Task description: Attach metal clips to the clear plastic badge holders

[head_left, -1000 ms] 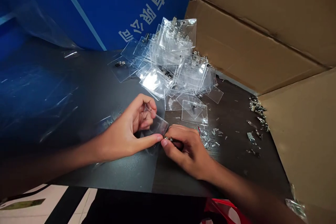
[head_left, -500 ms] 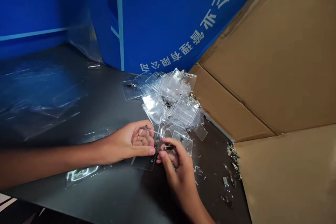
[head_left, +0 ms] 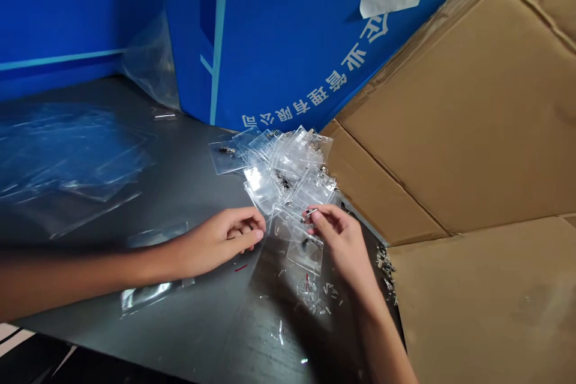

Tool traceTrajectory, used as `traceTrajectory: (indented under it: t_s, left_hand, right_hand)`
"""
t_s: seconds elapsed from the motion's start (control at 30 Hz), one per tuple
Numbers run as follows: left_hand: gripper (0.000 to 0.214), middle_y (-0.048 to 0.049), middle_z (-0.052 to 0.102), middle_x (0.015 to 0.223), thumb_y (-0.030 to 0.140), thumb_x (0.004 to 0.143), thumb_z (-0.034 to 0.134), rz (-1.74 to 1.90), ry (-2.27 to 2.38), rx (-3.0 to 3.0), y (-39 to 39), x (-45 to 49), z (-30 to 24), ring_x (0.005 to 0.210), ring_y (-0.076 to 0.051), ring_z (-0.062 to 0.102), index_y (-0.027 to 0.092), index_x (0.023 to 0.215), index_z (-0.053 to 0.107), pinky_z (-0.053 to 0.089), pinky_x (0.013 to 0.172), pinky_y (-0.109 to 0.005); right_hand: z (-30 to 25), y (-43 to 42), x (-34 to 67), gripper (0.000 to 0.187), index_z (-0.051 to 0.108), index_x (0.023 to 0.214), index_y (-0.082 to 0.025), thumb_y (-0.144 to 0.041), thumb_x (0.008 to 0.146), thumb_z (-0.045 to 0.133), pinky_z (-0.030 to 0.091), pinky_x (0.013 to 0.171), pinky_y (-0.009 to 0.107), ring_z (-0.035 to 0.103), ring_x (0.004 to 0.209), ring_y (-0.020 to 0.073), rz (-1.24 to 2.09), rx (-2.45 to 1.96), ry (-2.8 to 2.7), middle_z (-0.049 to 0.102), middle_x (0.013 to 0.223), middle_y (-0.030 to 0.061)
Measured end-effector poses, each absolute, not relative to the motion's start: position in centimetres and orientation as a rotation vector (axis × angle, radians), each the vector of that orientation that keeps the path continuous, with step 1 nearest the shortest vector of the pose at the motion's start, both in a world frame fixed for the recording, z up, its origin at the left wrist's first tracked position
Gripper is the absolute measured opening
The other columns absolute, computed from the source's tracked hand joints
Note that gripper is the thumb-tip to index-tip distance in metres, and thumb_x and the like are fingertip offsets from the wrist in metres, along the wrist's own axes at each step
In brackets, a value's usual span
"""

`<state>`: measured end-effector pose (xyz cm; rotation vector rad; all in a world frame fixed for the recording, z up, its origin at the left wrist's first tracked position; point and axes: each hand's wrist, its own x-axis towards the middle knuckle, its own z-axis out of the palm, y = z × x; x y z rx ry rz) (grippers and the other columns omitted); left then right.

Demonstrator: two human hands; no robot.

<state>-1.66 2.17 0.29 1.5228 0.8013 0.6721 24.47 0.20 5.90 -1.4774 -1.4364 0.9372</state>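
Note:
My left hand (head_left: 240,231) is just left of the loose pile, fingers curled in and the thumb tip against them, with nothing visible in its grasp. Between the thumb and fingers of my right hand (head_left: 339,231) is a small metal clip (head_left: 310,214), above the near right part of the pile. Clear plastic badge holders (head_left: 297,156) lie heaped in front of both hands, some with metal clips on them. A clear holder (head_left: 306,258) with a dark clip shows just below my right fingers; whether it hangs from the held clip I cannot tell.
Clear plastic sleeves (head_left: 76,156) spread over the left of the dark table (head_left: 189,336). Another clear sleeve (head_left: 148,297) lies under my left forearm. Small plastic scraps (head_left: 315,297) litter the near side. Cardboard (head_left: 454,132) walls the right, a blue printed panel (head_left: 279,30) the back. Loose clips (head_left: 386,270) line the cardboard.
The clear badge holder has left my left hand, whose fingers have closed. My right hand has moved up and right to the pile, pinching a clip. The view has shifted slightly.

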Motion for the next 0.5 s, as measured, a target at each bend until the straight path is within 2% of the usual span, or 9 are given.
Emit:
traceTrajectory:
  t_s: [0.07,0.13,0.23,0.3,0.4,0.5]
  left_hand:
    - [0.031,-0.0029,0.070,0.089,0.049,0.106,0.061,0.701,0.843,1.629,2.1,-1.9,0.9,0.078,-0.019,0.061,0.020,0.108,0.070,0.045,0.071,-0.031]
    - [0.029,-0.0037,0.071,0.092,0.045,0.107,0.058,0.719,0.848,1.742,2.1,-2.1,1.2,0.079,-0.019,0.060,0.020,0.100,0.070,0.045,0.073,-0.032]
    - [0.029,-0.0034,0.069,0.087,0.037,0.108,0.057,0.689,0.793,1.929,2.2,-2.4,1.1,0.079,-0.020,0.060,0.020,0.086,0.065,0.045,0.076,-0.033]
    - [0.027,-0.0029,0.068,0.085,0.031,0.108,0.056,0.631,0.705,2.046,2.2,-2.6,1.1,0.078,-0.019,0.061,0.021,0.083,0.062,0.045,0.077,-0.033]
    - [0.020,-0.0041,0.070,0.090,0.022,0.106,0.057,0.506,0.521,2.185,1.9,-3.0,1.4,0.082,-0.021,0.065,0.022,0.088,0.064,0.046,0.077,-0.033]
    - [0.016,-0.0052,0.071,0.093,0.019,0.105,0.061,0.446,0.454,2.311,1.8,-3.8,2.2,0.083,-0.023,0.065,0.024,0.091,0.069,0.046,0.078,-0.035]
  right_hand:
    - [7.3,2.7,25.7,0.044,0.084,0.101,-0.016,-0.057,0.088,0.080,0.065,0.071,0.038,0.080,0.086,0.0264,0.738,-1.570,-1.527,0.086,0.094,0.0145]
    - [8.5,5.5,27.0,0.043,0.086,0.100,-0.014,-0.053,0.087,0.076,0.063,0.071,0.038,0.078,0.083,0.0260,0.522,-1.654,-1.554,0.086,0.093,0.0158]
    - [9.7,9.8,28.5,0.036,0.086,0.100,-0.010,-0.042,0.085,0.076,0.062,0.082,0.042,0.078,0.084,0.0264,0.394,-1.712,-1.530,0.086,0.095,0.0189]
    - [9.9,11.6,28.9,0.037,0.085,0.106,-0.008,-0.036,0.083,0.078,0.062,0.093,0.045,0.080,0.092,0.0281,0.311,-1.739,-1.502,0.087,0.104,0.0222]
    - [9.7,11.1,29.1,0.045,0.082,0.118,-0.006,-0.034,0.083,0.077,0.060,0.105,0.052,0.080,0.102,0.0322,0.193,-1.788,-1.444,0.085,0.116,0.0263]
    - [9.1,6.1,30.1,0.046,0.084,0.117,-0.012,-0.045,0.089,0.071,0.062,0.099,0.054,0.081,0.094,0.0339,0.009,-1.918,-1.482,0.087,0.108,0.0222]
